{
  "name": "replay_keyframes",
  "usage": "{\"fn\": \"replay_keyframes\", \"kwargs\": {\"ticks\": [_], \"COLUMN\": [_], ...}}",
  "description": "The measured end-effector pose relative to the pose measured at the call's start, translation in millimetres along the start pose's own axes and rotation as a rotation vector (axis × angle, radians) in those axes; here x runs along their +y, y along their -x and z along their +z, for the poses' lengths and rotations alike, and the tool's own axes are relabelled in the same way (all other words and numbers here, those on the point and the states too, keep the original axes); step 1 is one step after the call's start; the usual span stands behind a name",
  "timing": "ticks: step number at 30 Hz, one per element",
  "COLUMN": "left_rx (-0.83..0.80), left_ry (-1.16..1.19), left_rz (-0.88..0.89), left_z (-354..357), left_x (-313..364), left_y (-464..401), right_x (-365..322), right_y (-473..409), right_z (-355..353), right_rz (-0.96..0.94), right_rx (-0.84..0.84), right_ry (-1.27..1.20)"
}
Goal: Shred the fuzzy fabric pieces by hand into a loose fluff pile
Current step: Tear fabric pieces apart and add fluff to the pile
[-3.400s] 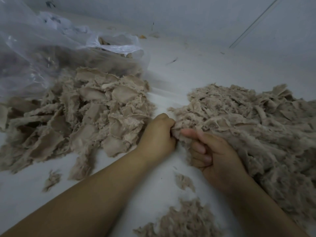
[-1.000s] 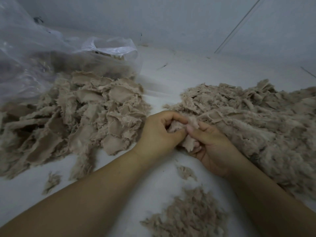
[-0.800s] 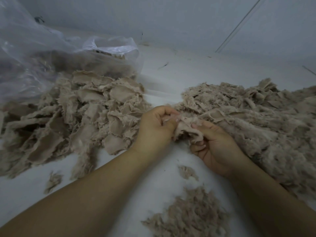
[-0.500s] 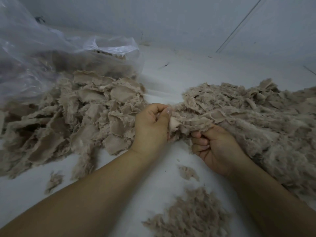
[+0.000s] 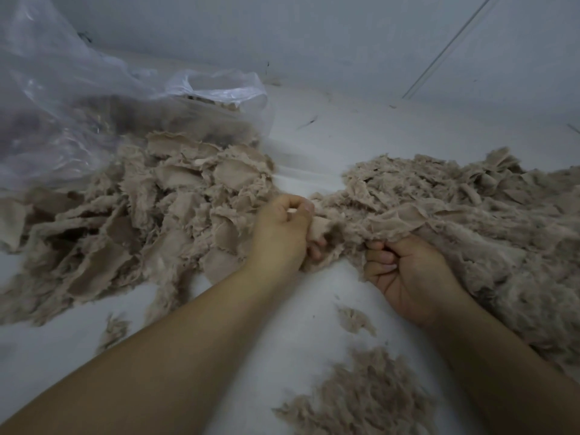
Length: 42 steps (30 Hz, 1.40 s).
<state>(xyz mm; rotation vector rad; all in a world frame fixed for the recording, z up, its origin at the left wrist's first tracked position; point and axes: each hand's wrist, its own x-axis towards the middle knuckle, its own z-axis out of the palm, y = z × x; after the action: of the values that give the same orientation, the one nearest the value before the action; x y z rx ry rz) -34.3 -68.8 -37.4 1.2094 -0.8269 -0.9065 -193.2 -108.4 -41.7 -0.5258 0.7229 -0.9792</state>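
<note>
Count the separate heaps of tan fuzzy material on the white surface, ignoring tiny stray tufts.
3: a heap of flat pieces left by the plastic bag, a shredded heap right, a small fluff pile near bottom. The bag may hide more.

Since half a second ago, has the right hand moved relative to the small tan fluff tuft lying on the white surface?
Yes. The right hand has drawn rightward, away from the left hand; it now sits right of the tuft, stretching the fabric piece.

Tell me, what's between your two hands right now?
In the head view, a fuzzy fabric piece stretches between the left hand and right hand; both grip it, above the white surface.
</note>
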Motion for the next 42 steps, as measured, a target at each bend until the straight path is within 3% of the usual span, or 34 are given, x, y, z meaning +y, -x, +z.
{"fn": "replay_keyframes", "kwargs": {"ticks": [4, 6, 12, 20, 23, 32, 38, 42], "left_rx": [-0.233, -0.269, -0.115, -0.231, -0.292, -0.249, -0.128, -0.234], "left_ry": [-0.136, -0.112, -0.018, -0.019, -0.086, -0.231, -0.084, -0.072], "left_rz": [0.002, 0.023, 0.068, 0.085, 0.038, 0.08, 0.01, -0.009], "left_z": [11, 13, 6, 8, 11, 12, 13, 13], "left_x": [-11, -11, -3, 6, 3, -7, -4, -2], "left_y": [6, 7, 3, 13, 16, 9, 4, 3], "right_x": [1, 0, 2, 1, -1, 4, 3, 4], "right_y": [1, 4, 7, 12, 15, 13, 13, 12], "right_z": [1, 0, -2, 6, 6, 4, 3, 3], "right_rz": [-0.018, -0.077, -0.179, 0.029, -0.008, -0.072, -0.067, -0.093], "right_rx": [-0.064, -0.077, -0.089, -0.147, -0.184, -0.219, -0.226, -0.186], "right_ry": [0.091, 0.157, 0.407, 0.35, 0.322, 0.398, 0.414, 0.423]}}
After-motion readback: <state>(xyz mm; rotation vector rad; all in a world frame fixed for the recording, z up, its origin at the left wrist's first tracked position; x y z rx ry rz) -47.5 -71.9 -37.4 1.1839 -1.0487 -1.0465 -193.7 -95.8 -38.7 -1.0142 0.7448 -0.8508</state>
